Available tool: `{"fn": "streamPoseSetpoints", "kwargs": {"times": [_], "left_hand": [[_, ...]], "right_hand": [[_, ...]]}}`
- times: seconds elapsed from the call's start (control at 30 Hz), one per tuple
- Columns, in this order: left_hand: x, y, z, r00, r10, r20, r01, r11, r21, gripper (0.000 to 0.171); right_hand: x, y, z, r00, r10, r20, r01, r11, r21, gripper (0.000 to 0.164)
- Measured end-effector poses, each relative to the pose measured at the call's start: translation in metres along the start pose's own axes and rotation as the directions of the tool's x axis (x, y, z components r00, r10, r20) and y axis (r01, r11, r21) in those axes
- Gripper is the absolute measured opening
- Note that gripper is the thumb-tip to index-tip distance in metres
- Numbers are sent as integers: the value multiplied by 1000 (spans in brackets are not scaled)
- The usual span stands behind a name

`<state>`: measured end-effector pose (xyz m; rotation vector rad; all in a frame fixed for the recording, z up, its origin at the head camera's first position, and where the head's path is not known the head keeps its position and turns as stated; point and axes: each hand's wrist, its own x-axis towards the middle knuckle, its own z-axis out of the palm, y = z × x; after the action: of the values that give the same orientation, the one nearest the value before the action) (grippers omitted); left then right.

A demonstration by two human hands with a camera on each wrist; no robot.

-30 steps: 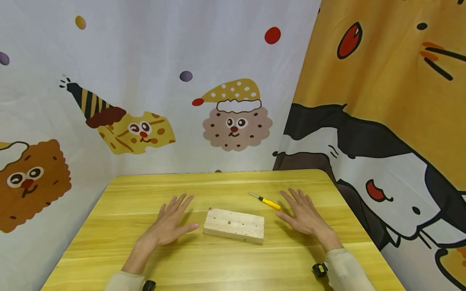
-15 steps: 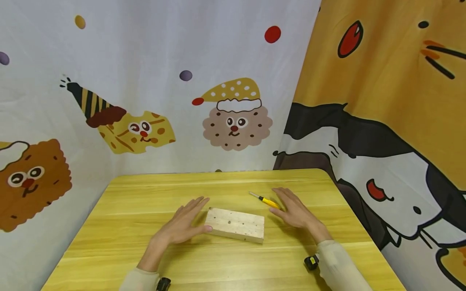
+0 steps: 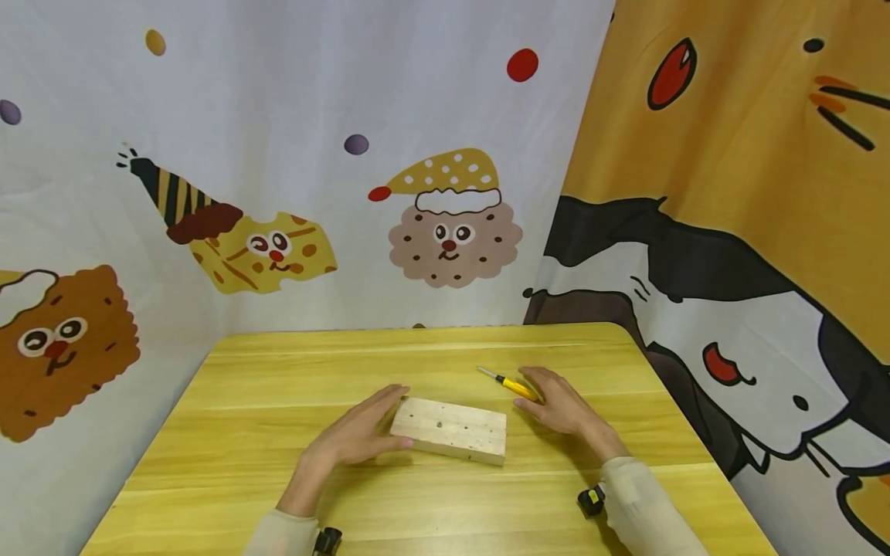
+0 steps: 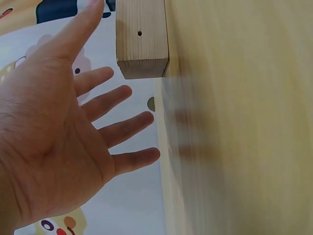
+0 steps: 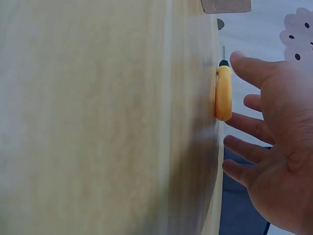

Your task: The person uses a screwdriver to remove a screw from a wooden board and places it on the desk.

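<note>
A pale wooden block (image 3: 450, 429) with several small holes in its top lies mid-table. My left hand (image 3: 365, 430) reaches round its left end, thumb at the front edge and fingers toward the back corner. In the left wrist view, that hand (image 4: 58, 132) has its fingers spread, with a gap to the block's end (image 4: 142, 44). Behind the block, to the right, lies a screwdriver (image 3: 518, 388) with a yellow handle and thin metal shaft. My right hand (image 3: 565, 403) is beside the handle, fingers loosely bent. In the right wrist view, thumb and fingertips are close to the yellow handle (image 5: 224, 95).
The yellow wood-grain table (image 3: 445, 510) has its far edge against a white curtain (image 3: 292, 93) with cartoon prints. An orange cartoon curtain (image 3: 730, 177) hangs to the right. A small black device (image 3: 592, 500) sits at the right wrist, another (image 3: 327, 540) at the left.
My left hand has moved right to the block's left end. The right hand has shifted left to the screwdriver handle, its fingers bending more. Block and screwdriver stay in place.
</note>
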<state>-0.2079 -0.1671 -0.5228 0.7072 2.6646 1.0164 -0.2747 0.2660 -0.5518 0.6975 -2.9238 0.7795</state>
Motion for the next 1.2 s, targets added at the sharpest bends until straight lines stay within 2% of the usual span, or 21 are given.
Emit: {"fn": "streamPoseSetpoints", "kwargs": {"times": [0.33, 0.77, 0.97, 1.2], "left_hand": [[4, 1, 4, 1000, -11, 0, 11, 1000, 1, 93], [6, 4, 10, 998, -45, -49, 45, 999, -2, 92], [5, 7, 12, 996, -61, -60, 61, 998, -4, 89], [4, 9, 12, 995, -75, -62, 75, 997, -6, 87]], "right_hand": [[6, 2, 3, 1000, -9, -30, 9, 1000, -11, 50], [13, 1, 7, 998, 24, -53, -28, 998, -63, 17], [12, -3, 5, 996, 71, -56, -72, 997, -22, 12], [7, -12, -2, 985, 114, -132, -106, 992, 68, 12]]}}
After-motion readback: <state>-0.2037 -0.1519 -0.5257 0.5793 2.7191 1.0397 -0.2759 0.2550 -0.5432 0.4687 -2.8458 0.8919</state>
